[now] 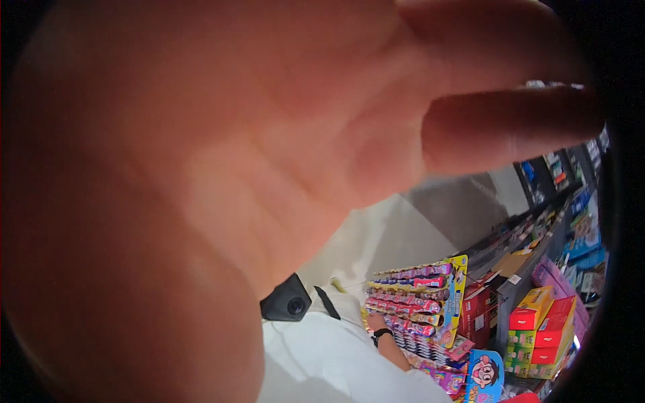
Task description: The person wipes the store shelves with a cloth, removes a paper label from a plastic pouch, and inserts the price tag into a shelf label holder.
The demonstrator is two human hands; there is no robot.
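My right hand [282, 126] fills most of the view, very close to the lens and blurred. Its bare palm faces the camera and its fingers stretch to the right; nothing shows in it. My left hand is out of view. Beyond the palm's lower edge, a person in white clothing [322, 357] appears at the bottom, with a bare forearm and a black wristband [381, 334]. That person's hand is beside a rack of colourful wrapped sweets [413, 305]; whether it holds any cannot be told. A black device with a round lens [289, 302] shows against the white clothing.
At the lower right, red, yellow and green boxes [546, 327] are stacked on a store shelf. A blue cartoon display card [485, 375] stands near them. Dark shelving [534, 242] with packaged goods runs towards the upper right, beside a floor of light and dark tiles [448, 206].
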